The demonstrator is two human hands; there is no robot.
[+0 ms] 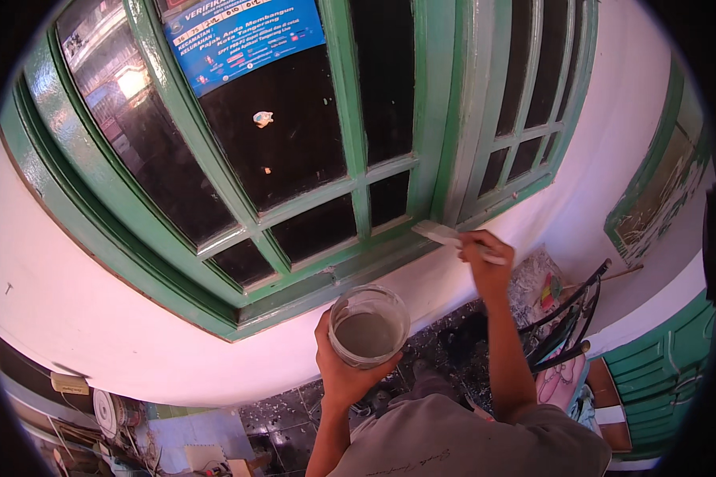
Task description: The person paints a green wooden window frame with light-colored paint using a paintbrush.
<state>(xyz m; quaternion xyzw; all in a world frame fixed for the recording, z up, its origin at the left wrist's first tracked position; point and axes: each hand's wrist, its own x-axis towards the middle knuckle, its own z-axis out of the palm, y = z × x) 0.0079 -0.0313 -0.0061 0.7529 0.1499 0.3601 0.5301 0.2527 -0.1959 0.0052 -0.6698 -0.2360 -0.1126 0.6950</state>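
My left hand [346, 374] is wrapped round a clear tub [406, 318] and holds it upright just below the window sill. Grey-green paint [366, 334] lies inside the tub. In my right hand [487, 262] is a paintbrush [445, 234], gripped by its pale handle. The bristles point left and meet the lower rail of the green window frame [390, 238] near its inner corner; whether they press on it I cannot tell. Parts of the frame look duller grey-green, others brighter green. Dark glass panes fill the frame.
A blue printed sticker [247, 40] is on one pane. Pink-white wall [119, 334] runs below the window. At right are a black metal frame [569, 310], pink cloth [561, 381] and a green door [660, 381]. Dark, speckled floor tiles [282, 421] lie below.
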